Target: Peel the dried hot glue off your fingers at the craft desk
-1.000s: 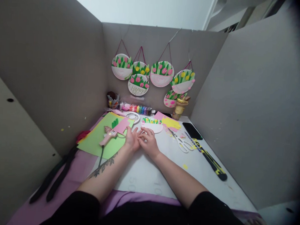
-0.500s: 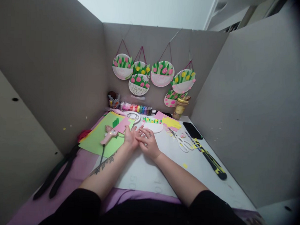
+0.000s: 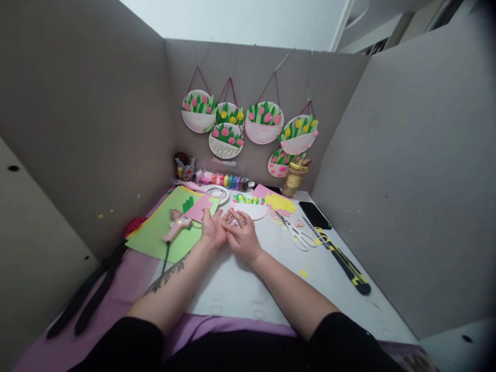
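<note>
Palm up over the white table, my left hand point(image 3: 214, 229) has its fingers spread and shows nothing in it. My right hand point(image 3: 244, 239) rests against it from the right, its fingers stretched out and touching the left palm and fingers. Just beyond them lies a white half-round paper basket point(image 3: 251, 211) with green leaves and yellow and pink paper tulips. Left of my left hand, a pink glue gun point(image 3: 177, 228) lies on green paper sheets point(image 3: 155, 237). A pink paper piece point(image 3: 198, 208) lies beside my left fingertips.
White-handled scissors point(image 3: 301, 240), a black-and-yellow cutter point(image 3: 351, 275) and a phone point(image 3: 314, 215) lie to the right. Pink and yellow paper point(image 3: 280, 202) and paint bottles point(image 3: 229, 181) are at the back. Finished paper-plate baskets point(image 3: 264, 133) hang on the grey back panel point(image 3: 253, 65).
The whole view has shifted slightly left. My hands stay together in nearly the same pose, and nothing on the table has visibly moved.
</note>
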The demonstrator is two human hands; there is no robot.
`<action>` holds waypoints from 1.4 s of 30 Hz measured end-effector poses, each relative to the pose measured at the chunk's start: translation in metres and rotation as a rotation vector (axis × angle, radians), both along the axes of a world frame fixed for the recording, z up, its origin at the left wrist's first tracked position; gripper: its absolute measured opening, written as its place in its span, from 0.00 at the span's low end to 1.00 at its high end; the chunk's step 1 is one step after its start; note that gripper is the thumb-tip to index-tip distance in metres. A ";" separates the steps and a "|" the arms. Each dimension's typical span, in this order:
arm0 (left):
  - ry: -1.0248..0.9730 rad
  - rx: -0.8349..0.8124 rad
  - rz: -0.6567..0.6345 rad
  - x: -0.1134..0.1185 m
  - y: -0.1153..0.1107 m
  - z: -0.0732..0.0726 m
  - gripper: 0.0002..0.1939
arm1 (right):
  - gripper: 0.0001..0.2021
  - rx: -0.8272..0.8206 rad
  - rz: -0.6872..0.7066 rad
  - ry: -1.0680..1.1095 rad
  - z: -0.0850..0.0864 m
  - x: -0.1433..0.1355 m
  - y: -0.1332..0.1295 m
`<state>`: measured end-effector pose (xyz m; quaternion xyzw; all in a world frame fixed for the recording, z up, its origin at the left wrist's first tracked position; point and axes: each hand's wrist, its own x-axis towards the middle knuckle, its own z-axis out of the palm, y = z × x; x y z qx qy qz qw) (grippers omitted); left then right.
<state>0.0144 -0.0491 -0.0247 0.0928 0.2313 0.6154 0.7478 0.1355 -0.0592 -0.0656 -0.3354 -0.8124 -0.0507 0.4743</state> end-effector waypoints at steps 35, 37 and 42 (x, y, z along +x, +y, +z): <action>-0.008 0.066 0.021 -0.002 0.002 -0.002 0.42 | 0.20 -0.043 0.042 -0.089 -0.004 0.003 0.000; -0.004 0.070 0.027 -0.003 0.003 -0.002 0.41 | 0.19 -0.024 0.055 -0.113 -0.003 0.003 -0.002; 0.024 0.038 0.032 -0.002 0.001 -0.001 0.40 | 0.20 -0.005 0.006 -0.136 0.001 0.000 -0.004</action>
